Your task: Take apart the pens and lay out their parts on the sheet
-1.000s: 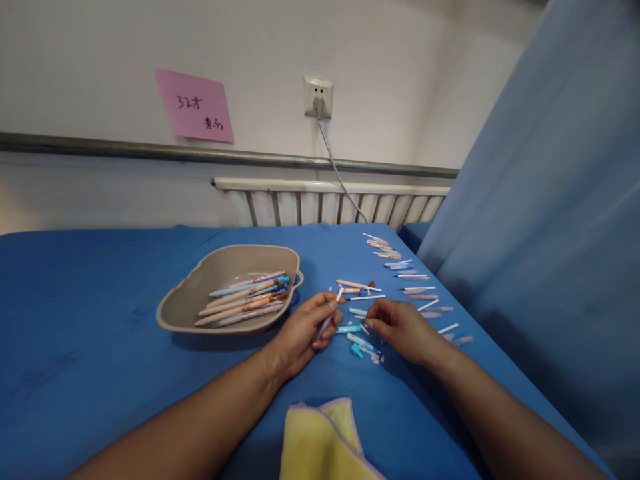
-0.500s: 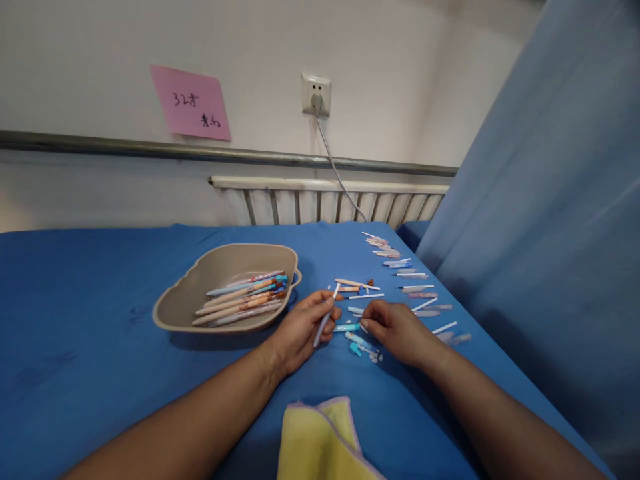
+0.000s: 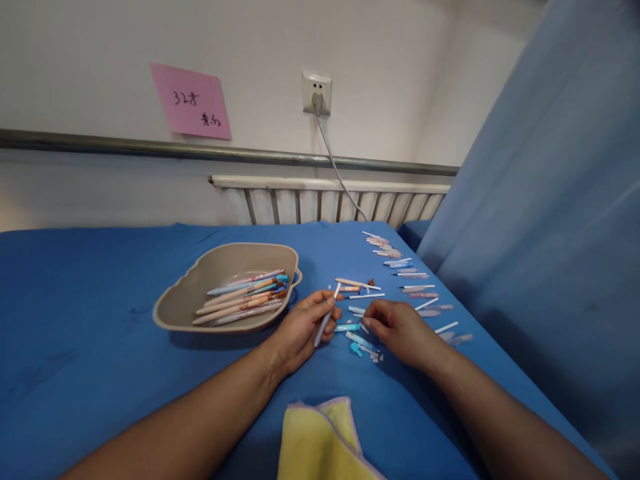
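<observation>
My left hand (image 3: 306, 328) is closed round a grey pen barrel (image 3: 323, 328), which stands tilted with a white refill tube (image 3: 337, 291) sticking out of its upper end. Pinched in the fingertips of my right hand (image 3: 395, 328) is a small pale piece (image 3: 365, 328), too small to name. Between the hands lie pen parts: a turquoise barrel (image 3: 347, 327), a light blue barrel (image 3: 361, 341), a turquoise clip piece (image 3: 355, 349) and tiny white bits (image 3: 376, 358). Just beyond them rest a peach barrel (image 3: 350, 283) and a white refill (image 3: 367, 296).
To the left stands a beige basin (image 3: 173, 313) with several assembled pens (image 3: 245, 303). Groups of pen parts (image 3: 419, 289) line the right side of the blue-covered table (image 3: 100, 387). A yellow cloth (image 3: 315, 443) lies in front. A blue curtain (image 3: 550, 220) hangs at the right.
Almost nothing differs. My right hand has shifted very slightly, and the small pale piece at its fingertips shows a little more clearly. My left hand keeps its hold on the barrel.
</observation>
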The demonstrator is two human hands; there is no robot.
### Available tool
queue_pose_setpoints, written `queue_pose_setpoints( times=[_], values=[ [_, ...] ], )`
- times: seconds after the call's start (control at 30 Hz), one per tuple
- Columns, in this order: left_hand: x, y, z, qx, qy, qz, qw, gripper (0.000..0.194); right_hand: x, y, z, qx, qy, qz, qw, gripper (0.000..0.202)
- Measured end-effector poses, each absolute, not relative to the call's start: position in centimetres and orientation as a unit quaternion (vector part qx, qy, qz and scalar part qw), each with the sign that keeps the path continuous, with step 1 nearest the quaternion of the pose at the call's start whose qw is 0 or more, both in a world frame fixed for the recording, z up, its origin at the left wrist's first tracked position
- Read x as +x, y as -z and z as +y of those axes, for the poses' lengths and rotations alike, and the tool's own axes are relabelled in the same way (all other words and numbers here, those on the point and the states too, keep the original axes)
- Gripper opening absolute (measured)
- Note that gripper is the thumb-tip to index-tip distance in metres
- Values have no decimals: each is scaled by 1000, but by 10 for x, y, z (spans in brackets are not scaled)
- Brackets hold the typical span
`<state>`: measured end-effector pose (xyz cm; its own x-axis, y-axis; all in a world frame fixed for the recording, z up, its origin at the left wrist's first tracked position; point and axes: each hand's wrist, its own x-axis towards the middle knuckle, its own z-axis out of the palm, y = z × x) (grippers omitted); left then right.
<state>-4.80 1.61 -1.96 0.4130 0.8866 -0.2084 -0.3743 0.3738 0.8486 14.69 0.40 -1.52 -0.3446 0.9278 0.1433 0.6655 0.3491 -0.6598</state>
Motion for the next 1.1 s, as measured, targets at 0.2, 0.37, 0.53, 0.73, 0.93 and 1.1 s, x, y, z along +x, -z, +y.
queue_pose_setpoints(
  times=[0.2,0.37,0.53,0.73,0.93,1.1],
  values=[
    [-49,21,17,377,-419,348,749,13,150,13,7,-530,-243,-778,234,14],
    [-49,20,17,379,-417,347,750,13,159,10,14,-556,-237,-754,256,13],
    [-49,20,17,372,-424,349,748,13,158,15,14,-541,-249,-766,242,10],
    [-49,18,18,365,-426,351,749,12,150,16,4,-509,-259,-797,198,5],
    [-48,19,18,367,-424,350,750,12,142,11,-4,-499,-218,-825,151,5],
    [-48,20,17,377,-422,354,745,12,138,10,-6,-498,-183,-838,131,8]
  ],
)
